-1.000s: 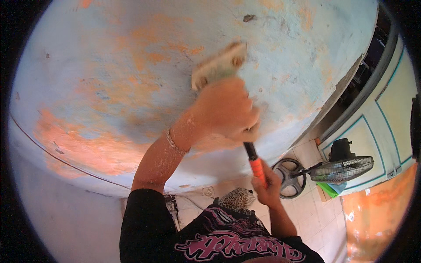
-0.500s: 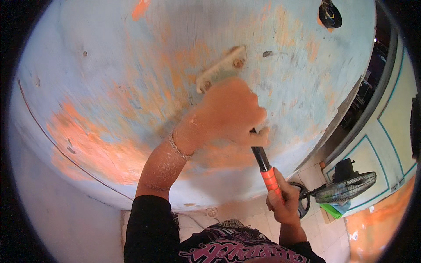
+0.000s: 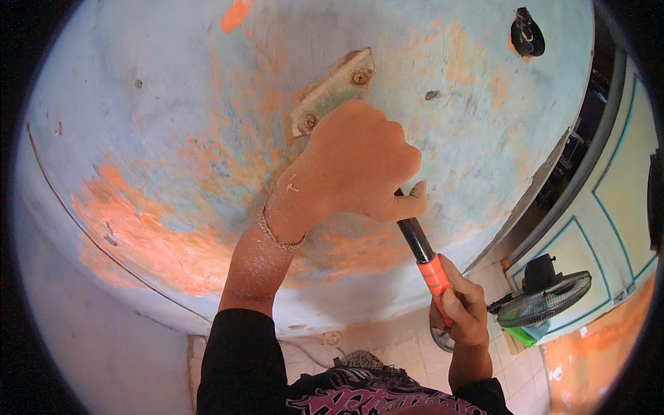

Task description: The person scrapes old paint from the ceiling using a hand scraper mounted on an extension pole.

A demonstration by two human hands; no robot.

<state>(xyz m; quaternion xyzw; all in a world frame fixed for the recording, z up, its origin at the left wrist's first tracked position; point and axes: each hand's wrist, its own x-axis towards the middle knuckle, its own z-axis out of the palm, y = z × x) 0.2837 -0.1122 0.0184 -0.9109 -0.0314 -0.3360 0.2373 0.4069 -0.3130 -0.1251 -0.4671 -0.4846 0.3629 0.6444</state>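
A long-handled scraper (image 3: 333, 95) lies with its flat, two-screw head against a wall (image 3: 443, 145) of worn pale blue paint and orange patches. My left hand (image 3: 356, 160) is closed around the black shaft just below the head, its knuckles toward the wall. Dust clings to that wrist, which wears a chain bracelet. Lower down and to the right, my right hand (image 3: 467, 311) wraps the orange grip (image 3: 434, 275) at the handle's end. The left hand hides part of the head and the upper shaft.
A dark hole with wires (image 3: 528, 34) opens in the wall at upper right. A thin cable (image 3: 76, 218) runs down the left side. At right, a black fan (image 3: 546, 301) stands on the tiled floor before a pale door (image 3: 574, 252) with teal lines.
The scraper head has moved up and slightly left across the wall, carried by both hands. My right hand and the grip have shifted a little to the right.
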